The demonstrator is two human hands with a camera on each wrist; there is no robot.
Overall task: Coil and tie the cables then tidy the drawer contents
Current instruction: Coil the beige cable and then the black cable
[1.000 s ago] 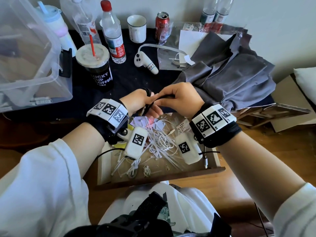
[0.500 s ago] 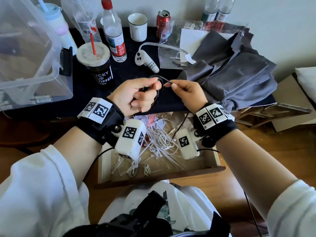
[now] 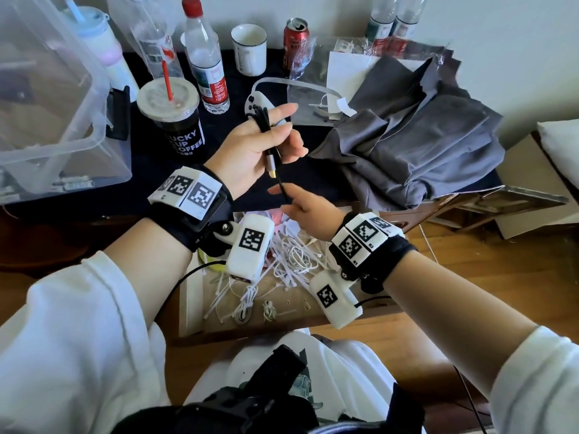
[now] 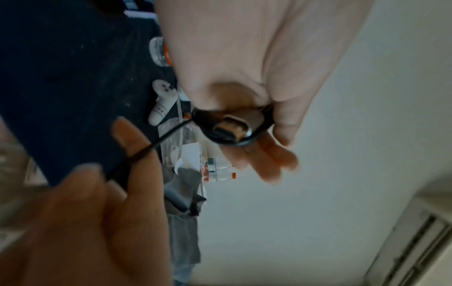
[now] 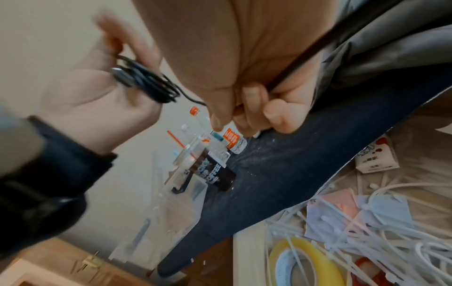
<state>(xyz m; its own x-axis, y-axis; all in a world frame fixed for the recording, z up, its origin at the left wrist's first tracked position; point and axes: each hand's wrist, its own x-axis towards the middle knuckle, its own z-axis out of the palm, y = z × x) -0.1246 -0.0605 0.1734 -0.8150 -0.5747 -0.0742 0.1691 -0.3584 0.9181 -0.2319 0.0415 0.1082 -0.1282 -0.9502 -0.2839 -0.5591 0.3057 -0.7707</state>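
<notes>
Up high, left hand grip clasping coiled black cable, right hand pinching its tail below

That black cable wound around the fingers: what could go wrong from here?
The loops of the black cable sit loosely over the left hand's fingers, so they could slip off and unwind. The plug hangs free and may catch. The right hand pinches only the tail, so a hard pull might tangle the coil.

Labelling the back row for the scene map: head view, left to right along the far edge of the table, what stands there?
Pastel tumbler → red-capped water bottle → white mug → red can → two clear bottles. The bottle behind the red-capped one overlaps it, so it is left out.
</notes>
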